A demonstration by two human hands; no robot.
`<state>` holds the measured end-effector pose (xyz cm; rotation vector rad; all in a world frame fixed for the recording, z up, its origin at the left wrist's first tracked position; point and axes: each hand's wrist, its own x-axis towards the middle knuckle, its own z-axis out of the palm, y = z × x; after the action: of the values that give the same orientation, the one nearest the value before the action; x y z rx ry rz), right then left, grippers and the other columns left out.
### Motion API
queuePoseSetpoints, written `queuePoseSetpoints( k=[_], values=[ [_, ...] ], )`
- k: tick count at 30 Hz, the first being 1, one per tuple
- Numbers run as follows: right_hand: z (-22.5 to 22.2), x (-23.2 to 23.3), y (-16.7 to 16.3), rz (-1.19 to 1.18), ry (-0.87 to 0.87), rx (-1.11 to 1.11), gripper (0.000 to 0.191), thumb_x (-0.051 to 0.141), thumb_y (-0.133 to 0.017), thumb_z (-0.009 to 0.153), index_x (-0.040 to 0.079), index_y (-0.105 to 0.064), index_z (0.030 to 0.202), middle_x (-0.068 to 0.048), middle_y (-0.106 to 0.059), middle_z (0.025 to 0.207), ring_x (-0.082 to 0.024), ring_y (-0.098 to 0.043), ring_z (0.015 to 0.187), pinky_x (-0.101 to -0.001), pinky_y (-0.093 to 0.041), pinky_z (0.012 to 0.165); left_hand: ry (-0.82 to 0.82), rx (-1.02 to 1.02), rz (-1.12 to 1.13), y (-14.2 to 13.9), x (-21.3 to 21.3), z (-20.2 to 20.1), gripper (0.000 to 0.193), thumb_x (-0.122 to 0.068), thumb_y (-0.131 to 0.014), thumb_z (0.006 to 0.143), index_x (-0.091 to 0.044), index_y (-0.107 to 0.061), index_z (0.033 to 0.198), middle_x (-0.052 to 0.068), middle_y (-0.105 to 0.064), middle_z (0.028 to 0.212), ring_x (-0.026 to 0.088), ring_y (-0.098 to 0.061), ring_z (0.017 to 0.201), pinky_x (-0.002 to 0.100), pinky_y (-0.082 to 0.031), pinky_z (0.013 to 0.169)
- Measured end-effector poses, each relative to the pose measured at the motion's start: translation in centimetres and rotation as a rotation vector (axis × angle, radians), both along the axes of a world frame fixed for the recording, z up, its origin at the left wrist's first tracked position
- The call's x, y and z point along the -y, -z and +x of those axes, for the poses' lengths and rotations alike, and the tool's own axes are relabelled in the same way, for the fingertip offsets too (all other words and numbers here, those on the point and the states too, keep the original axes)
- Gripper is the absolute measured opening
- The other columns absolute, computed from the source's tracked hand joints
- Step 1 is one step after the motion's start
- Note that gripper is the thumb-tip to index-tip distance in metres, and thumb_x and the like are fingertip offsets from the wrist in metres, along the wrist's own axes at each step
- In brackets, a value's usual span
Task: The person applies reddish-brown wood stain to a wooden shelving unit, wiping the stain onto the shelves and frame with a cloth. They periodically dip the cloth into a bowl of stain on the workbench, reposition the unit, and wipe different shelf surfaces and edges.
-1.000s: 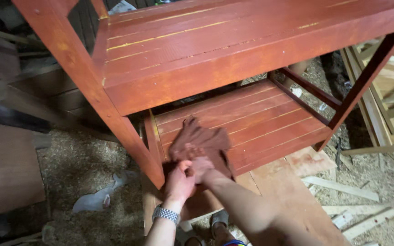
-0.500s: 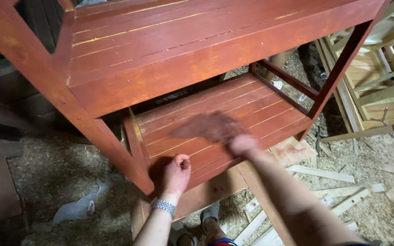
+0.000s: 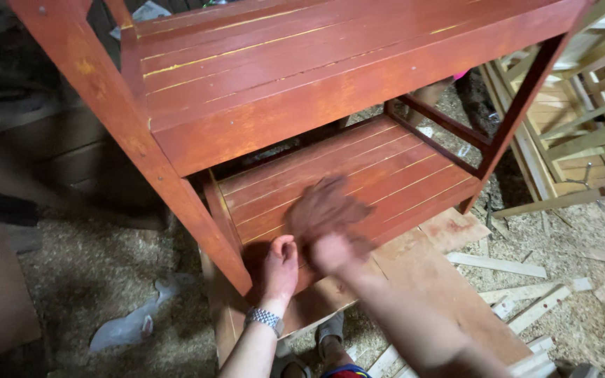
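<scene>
One rag (image 3: 327, 210) under right hand (image 3: 330, 252)

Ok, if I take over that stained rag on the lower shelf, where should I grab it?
Grip the rag at its bunched near end, where the right hand already pinches it, coming from the open front and above. The far part lies spread flat on the lower shelf, offering little to pinch.

Rag (image 3: 327, 210) on lower shelf (image 3: 400, 168), left hand (image 3: 280, 269) beside it.
</scene>
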<state>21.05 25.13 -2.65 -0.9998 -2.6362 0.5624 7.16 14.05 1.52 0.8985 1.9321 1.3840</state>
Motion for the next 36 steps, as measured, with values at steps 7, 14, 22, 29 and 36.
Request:
queuePoseSetpoints(
  k=[7,14,22,29,36],
  values=[
    [-6.3,7.3,-3.9,-0.659,-0.069,-0.423,0.04,0.016,-0.065,0.088,-0.002,-0.059,0.124,-0.019,-0.069,0.106,-0.035,-0.067,0.097,-0.0454,-0.055,0.084,-0.046,-0.058,0.151,-8.0,1.4,0.1,0.022,-0.021,-0.055,0.103,-0.007,-0.066,0.114,0.013,-0.072,0.115,0.03,-0.066,0.114,0.04,-0.05,0.1],
    [0.5,-0.3,-13.0,-0.966,0.204,-0.688,0.043,0.003,-0.051,0.087,0.006,-0.06,0.129,-0.007,-0.075,0.102,-0.017,-0.072,0.091,-0.0316,-0.06,0.079,-0.058,-0.341,0.324,-8.8,0.9,1.7,0.041,-0.018,-0.06,0.096,-0.005,-0.056,0.135,0.023,-0.056,0.138,0.037,-0.053,0.129,0.044,-0.042,0.109],
    [1.8,-5.4,-18.4,-0.973,-0.176,-0.737,0.063,0.007,-0.055,0.085,0.012,-0.044,0.147,-0.007,-0.07,0.118,-0.015,-0.068,0.109,-0.0307,-0.056,0.096,-0.101,0.758,-0.058,-1.4,-4.5,3.1,0.056,-0.015,-0.059,0.094,-0.015,-0.054,0.149,0.015,-0.065,0.136,0.029,-0.056,0.092,0.057,-0.05,0.093],
    [0.4,-3.4,-14.4,-0.29,-0.142,0.463,0.078,0.057,-0.07,0.084,0.036,-0.039,0.153,-0.012,-0.024,0.161,-0.037,-0.023,0.147,-0.0592,-0.026,0.114,-0.167,0.468,-0.091,4.5,-4.3,-0.4,0.053,-0.014,-0.064,0.094,-0.013,-0.052,0.146,0.011,-0.067,0.134,0.02,-0.062,0.121,0.032,-0.047,0.104],
    [-3.4,-3.4,-7.9,-0.092,-0.204,0.361,0.075,0.053,-0.068,0.085,0.027,-0.047,0.152,-0.013,-0.036,0.16,-0.045,-0.027,0.148,-0.0588,-0.029,0.116,-0.137,0.153,0.045,2.2,-1.5,-1.1,0.034,-0.013,-0.06,0.097,-0.007,-0.065,0.129,0.01,-0.075,0.12,0.018,-0.07,0.113,0.032,-0.052,0.1]
  ],
)
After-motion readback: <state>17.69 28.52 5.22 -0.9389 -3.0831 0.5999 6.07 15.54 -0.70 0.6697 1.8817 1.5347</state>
